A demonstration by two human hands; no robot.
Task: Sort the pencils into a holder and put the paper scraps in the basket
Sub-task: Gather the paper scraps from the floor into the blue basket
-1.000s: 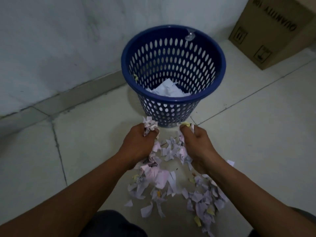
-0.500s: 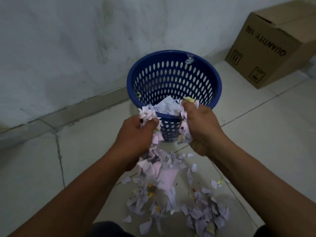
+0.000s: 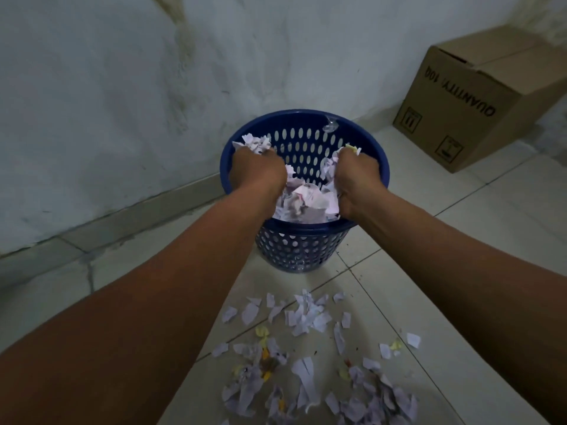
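hands: left hand (image 3: 257,171) and right hand (image 3: 357,177) over the blue basket (image 3: 302,114); fingers curled tight round bunches of paper scraps (image 3: 254,142) | why: held above the hole so they drop inside | to do: loose scraps (image 3: 306,317) lie on the floor (image 3: 460,240) near it

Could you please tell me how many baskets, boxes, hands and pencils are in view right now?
Basket: 1
Box: 1
Hands: 2, left hand and right hand, each gripping scraps over the basket
Pencils: 0 visible
Total: 4
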